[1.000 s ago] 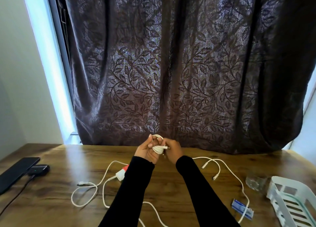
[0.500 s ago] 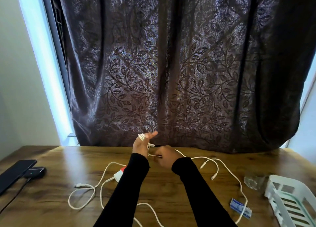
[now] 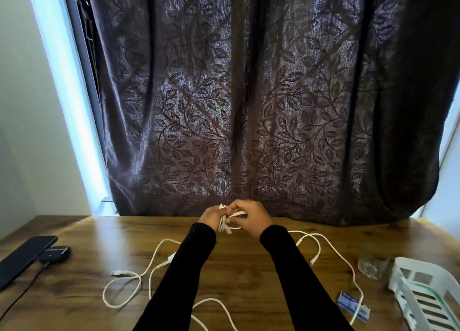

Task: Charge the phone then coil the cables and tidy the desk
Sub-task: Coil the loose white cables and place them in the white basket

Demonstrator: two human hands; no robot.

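Two hands in black sleeves meet above the far middle of a wooden table (image 3: 249,276), before a dark leaf-patterned curtain (image 3: 249,106). The left hand (image 3: 211,217) grips a small white coil (image 3: 222,225) of cable, its loops hanging below the fingers; the right hand (image 3: 251,218) curls round a strand of the same cable and pinches it against the coil. On the table, a loose white cable (image 3: 129,281) lies in loops on the left of the arms, one plug end pointing toward the left edge, and another white cable (image 3: 348,263) curves toward the right front. A dark phone (image 3: 25,257) lies at the left edge, touching a small black charger (image 3: 56,253) with a dark lead (image 3: 29,283) running toward the front. Near the right edge stand a clear glass (image 3: 372,268) and, just beside it, a white slatted basket (image 3: 428,296). A small blue-and-white packet (image 3: 352,305) lies under the right cable near the front right.
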